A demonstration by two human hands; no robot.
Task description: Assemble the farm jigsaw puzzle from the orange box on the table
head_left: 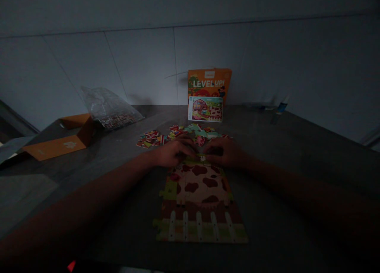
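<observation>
A partly joined jigsaw puzzle [204, 186] lies flat in front of me, showing a white cow with brown patches above a white fence. At its far edge, my left hand [176, 151] bends its fingers around the left side of a green puzzle piece [202, 159] with a white spot. From the other side, my right hand [225, 152] has its thumb and fingers closed in on the same piece. Dim light hides the exact fingertip contact. Just beyond both hands lie loose puzzle pieces [150, 137] in a heap.
An orange "LEVEL UP!" box [210, 83] leans on the wall, a picture card [206, 109] before it. Left are a clear plastic bag [109, 107] of pieces and an open orange box part [59, 147]. A small blue-labelled bottle [282, 106] stands at the back right.
</observation>
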